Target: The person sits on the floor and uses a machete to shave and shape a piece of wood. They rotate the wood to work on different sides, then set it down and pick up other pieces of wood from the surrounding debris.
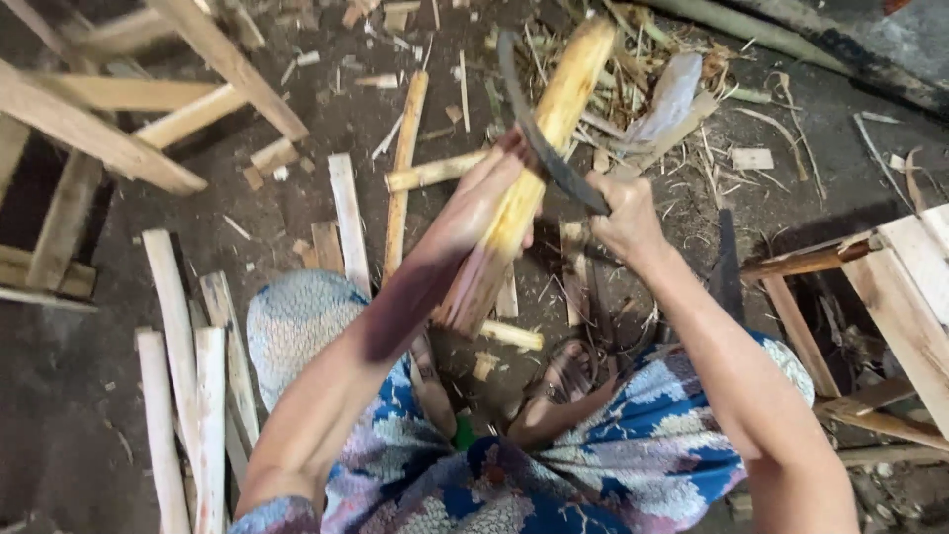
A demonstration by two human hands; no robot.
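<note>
Dirt floor (59, 396) strewn with wood offcuts, left hand (494, 193) gripping one bamboo stalk (529, 178), right hand (623, 218) gripping one curved blade (544, 148)

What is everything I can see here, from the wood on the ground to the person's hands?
Bamboo piece: one, yellow-tan, upright at centre, gripped by the left hand.
Curved blade: one, dark, laid across the bamboo piece.
Split slats: several, pale, lying on the ground at lower left.
Wooden frames: two, light brown, upper left and right edge.
Shavings and scraps: many, straw-coloured, heaped at top centre.
Ground: dark, dirt.
Patterned garment: one, blue and white, over the knees.
Sandalled foot: one, lower centre.
Left hand: around the bamboo piece.
Right hand: grips the blade's handle.
</note>
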